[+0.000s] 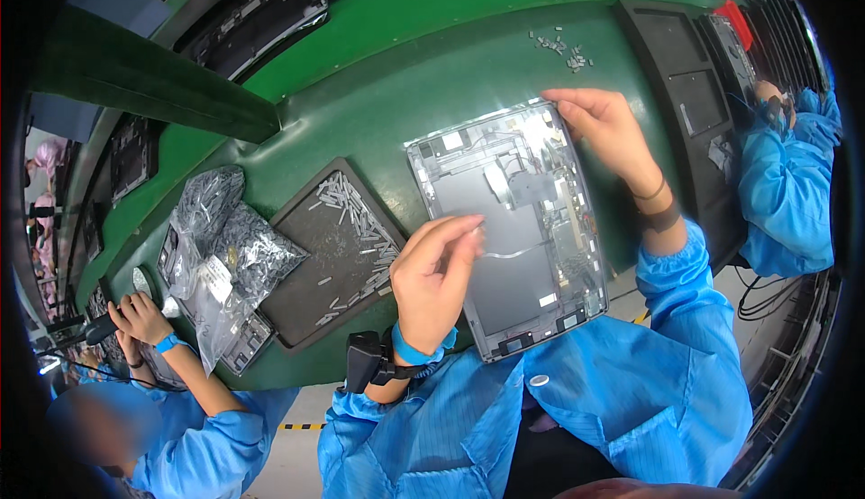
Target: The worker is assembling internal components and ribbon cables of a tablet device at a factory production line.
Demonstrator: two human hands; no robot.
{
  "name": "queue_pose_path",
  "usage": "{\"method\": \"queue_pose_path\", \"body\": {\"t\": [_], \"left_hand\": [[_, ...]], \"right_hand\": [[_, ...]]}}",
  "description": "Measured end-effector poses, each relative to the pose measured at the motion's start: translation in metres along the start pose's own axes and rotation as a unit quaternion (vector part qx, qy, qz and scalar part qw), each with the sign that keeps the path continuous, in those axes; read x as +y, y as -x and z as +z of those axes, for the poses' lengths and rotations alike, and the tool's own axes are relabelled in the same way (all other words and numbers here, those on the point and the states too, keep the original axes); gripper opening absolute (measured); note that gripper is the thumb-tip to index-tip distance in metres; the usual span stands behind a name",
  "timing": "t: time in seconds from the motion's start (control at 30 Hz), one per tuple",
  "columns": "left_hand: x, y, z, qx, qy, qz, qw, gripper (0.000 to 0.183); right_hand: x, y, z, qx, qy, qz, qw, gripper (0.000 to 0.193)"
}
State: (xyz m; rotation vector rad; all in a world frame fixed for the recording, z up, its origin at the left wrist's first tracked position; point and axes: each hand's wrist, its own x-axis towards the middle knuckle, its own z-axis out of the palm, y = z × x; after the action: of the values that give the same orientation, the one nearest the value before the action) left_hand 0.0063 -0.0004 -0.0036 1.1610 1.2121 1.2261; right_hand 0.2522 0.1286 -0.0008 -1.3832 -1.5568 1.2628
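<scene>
An opened tablet (514, 292) with bare circuit parts lies tilted on the green bench in front of me. My right hand (608, 129) grips its far right corner between thumb and fingers. Over the tablet's left half, my left hand (432, 269) is closed in a pinch; what the fingertips hold is too small and blurred to name. A thin pale strip (515, 254) runs across the tablet from near those fingertips. A silvery curved flex piece (497, 185) shows on the board above them.
Left of the tablet, a dark tray (302, 269) holds many small grey strips, beside clear plastic bags (239, 242) of parts. Small metal pieces (563, 50) lie scattered at the far side. A black compartment tray (680, 93) stands right. Co-workers in blue sit on both sides.
</scene>
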Motion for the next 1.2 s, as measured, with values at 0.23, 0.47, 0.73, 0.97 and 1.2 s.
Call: {"method": "queue_pose_path", "body": {"t": [0.23,0.47,0.73,0.97,1.2], "left_hand": [[-0.006,0.006,-0.004,0.032,-0.092,0.021,0.995,0.016],[0.000,-0.001,0.011,0.054,-0.098,0.138,0.984,0.012],[-0.013,-0.001,0.010,0.088,-0.078,0.186,0.976,0.010],[-0.014,0.001,0.013,0.079,-0.077,0.185,0.977,0.011],[-0.013,-0.007,0.005,0.024,0.041,-0.043,0.998,0.024]], "right_hand": [[-0.022,0.003,0.022,0.059,0.268,-0.112,0.955,0.029],[0.027,0.007,0.000,0.110,0.328,-0.111,0.932,0.033],[0.056,-0.023,-0.010,0.080,0.317,-0.085,0.941,0.030],[0.056,-0.012,-0.002,0.123,0.302,-0.064,0.943,0.031],[0.011,0.006,0.015,0.084,0.280,-0.176,0.940,0.031]]}}
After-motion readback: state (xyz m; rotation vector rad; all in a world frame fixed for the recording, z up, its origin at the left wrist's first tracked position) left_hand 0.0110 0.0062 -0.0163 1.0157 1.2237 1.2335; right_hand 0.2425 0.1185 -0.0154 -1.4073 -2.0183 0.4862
